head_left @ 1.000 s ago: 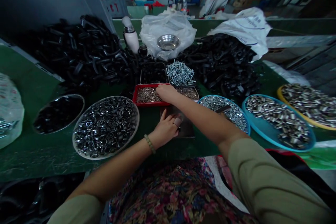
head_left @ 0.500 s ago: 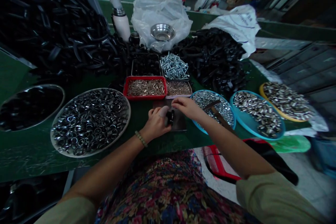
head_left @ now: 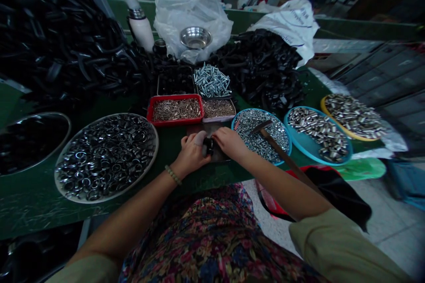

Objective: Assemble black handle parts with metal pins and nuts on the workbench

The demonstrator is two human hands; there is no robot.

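Left hand grips black part above metal plate; red tray at its eleven o'clock. Right hand, at three o'clock, pinched; contents undeterminable. Piece judged unfinished.

We see glossy black part, shiny metal bowl, glossy rings, red plastic tray, wooden handle, matt cloth sleeve.

A shiny round steel bowl sits on a crumpled translucent plastic bag. Left of the bowl stands a pale cylindrical flask with a metallic neck; right of the bowl, a white printed sack.
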